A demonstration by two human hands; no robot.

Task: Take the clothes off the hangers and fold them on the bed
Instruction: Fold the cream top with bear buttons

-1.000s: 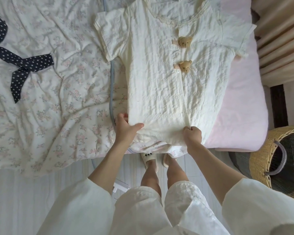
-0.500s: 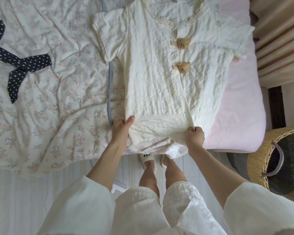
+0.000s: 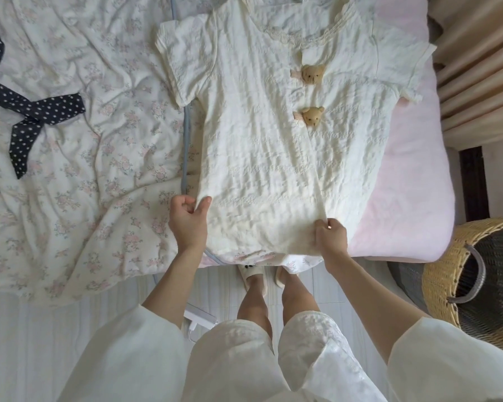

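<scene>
cream top (image 3: pixel 276 146) laid flat, front up, on the bed (image 3: pixel 413 198), no hanger visible in it. since a second ago both hands have slid outward along the hem: the left hand (image 3: pixel 188 224) now pinches the hem's left corner, the right hand (image 3: pixel 330 237) pinches the hem further right. the hem lies flatter and wider than before. judgement: smoothing is nearly done; the fold itself is not yet begun.

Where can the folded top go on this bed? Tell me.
Free: the floral quilt between the polka-dot garment and the cream top; the pink strip right of it. Crowded: the middle, under both hands.
</scene>
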